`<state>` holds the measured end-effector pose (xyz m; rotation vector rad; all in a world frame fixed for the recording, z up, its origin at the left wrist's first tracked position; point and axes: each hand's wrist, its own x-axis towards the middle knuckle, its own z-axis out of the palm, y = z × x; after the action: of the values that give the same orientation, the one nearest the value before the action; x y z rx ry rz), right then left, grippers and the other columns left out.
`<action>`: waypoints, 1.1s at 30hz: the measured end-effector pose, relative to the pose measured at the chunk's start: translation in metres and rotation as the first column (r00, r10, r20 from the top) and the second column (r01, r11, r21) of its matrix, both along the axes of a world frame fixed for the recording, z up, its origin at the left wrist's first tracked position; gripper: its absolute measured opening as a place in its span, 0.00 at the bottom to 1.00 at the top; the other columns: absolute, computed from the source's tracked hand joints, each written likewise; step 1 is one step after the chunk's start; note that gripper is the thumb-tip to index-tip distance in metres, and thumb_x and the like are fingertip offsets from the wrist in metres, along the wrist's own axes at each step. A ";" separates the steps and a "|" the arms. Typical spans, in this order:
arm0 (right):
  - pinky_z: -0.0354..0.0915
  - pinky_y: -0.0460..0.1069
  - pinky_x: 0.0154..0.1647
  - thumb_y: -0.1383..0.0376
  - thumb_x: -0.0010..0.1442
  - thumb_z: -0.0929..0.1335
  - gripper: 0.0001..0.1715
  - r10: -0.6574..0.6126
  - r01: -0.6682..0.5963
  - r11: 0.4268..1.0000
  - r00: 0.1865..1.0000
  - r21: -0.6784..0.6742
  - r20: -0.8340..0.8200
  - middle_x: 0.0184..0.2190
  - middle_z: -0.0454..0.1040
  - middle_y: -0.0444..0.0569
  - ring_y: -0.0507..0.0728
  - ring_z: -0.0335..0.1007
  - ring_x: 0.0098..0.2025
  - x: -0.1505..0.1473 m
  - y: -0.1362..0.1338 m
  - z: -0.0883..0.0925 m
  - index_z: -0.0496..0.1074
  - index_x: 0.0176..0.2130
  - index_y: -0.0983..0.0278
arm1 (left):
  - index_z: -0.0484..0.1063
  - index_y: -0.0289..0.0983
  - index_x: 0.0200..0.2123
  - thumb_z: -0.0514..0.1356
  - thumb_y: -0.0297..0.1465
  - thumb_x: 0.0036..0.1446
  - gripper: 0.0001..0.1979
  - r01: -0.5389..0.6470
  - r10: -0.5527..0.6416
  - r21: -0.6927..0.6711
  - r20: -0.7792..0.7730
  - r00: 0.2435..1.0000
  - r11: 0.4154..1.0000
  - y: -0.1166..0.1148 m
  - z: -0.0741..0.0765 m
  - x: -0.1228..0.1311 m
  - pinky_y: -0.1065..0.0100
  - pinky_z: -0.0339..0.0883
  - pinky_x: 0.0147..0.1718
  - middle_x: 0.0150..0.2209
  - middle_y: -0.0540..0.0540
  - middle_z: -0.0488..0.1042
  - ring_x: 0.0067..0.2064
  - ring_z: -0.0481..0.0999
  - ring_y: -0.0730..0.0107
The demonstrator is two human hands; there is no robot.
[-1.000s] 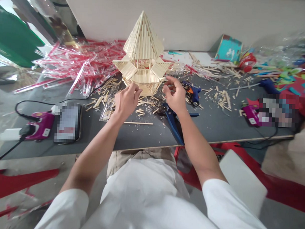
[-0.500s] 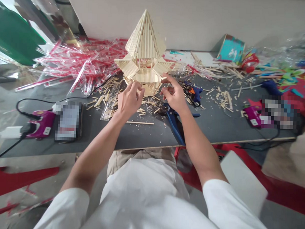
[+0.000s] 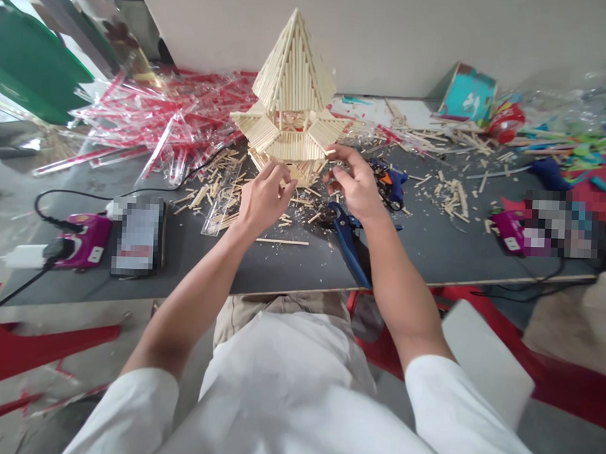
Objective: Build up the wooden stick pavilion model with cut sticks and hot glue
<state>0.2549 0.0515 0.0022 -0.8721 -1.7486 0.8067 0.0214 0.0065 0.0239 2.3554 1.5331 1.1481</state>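
Observation:
A model house (image 3: 294, 74) built of thin pale wooden sticks stands upright on the dark table, with a tall pointed roof and flared lower eaves. My left hand (image 3: 265, 196) is before its base, fingers curled in and thumb close to the index finger; whatever they pinch, if anything, is hidden. My right hand (image 3: 358, 186) is at the model's right lower eave, index finger reaching to the eave's corner and thumb held apart below it. Blue-handled pliers (image 3: 349, 245) lie under my right wrist. A single stick (image 3: 282, 241) lies near the table's front.
Cut stick scraps (image 3: 453, 199) litter the table. Clear and red plastic wrappers (image 3: 162, 116) pile up at back left. A phone (image 3: 137, 238) and a purple power strip (image 3: 86, 242) lie left. A blue glue gun (image 3: 396, 184) is right of the model; another purple strip (image 3: 514, 231) sits farther right.
The view has shifted slightly, so the table and model appear a little higher and to the right. My left thumb stands slightly farther from the index finger. Both hands stay by the model.

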 end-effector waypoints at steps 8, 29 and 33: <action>0.78 0.55 0.31 0.44 0.71 0.62 0.26 -0.042 0.042 0.999 0.998 -0.006 0.040 0.58 0.72 0.52 0.56 0.78 0.37 0.004 0.002 0.004 0.68 0.61 0.51 | 0.73 0.38 0.41 0.59 0.34 0.68 0.06 0.006 -0.007 -0.031 -0.031 0.999 1.000 -0.001 -0.001 0.002 0.65 0.68 0.35 0.49 0.43 0.79 0.32 0.77 0.73; 0.77 0.54 0.32 0.36 0.66 0.64 0.30 -0.342 0.337 0.929 0.940 0.155 0.003 0.35 0.77 0.48 0.55 0.76 0.29 -0.016 0.000 0.012 0.74 0.48 0.56 | 0.73 0.38 0.42 0.58 0.35 0.69 0.07 0.024 -0.029 -0.055 -0.093 0.995 0.998 -0.003 0.000 0.002 0.66 0.68 0.35 0.48 0.41 0.79 0.36 0.78 0.69; 0.75 0.53 0.32 0.39 0.69 0.63 0.28 -0.382 0.369 0.906 0.924 0.209 0.024 0.34 0.76 0.46 0.53 0.75 0.27 -0.018 -0.003 0.015 0.74 0.46 0.57 | 0.73 0.38 0.42 0.58 0.35 0.69 0.07 0.035 -0.040 -0.062 -0.082 0.996 0.997 -0.004 0.000 0.002 0.66 0.68 0.34 0.48 0.41 0.79 0.35 0.77 0.70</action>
<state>0.2369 0.0489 0.0172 -1.0626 -1.6119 0.3435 0.0238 0.0029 0.0239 2.4104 1.5189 0.9928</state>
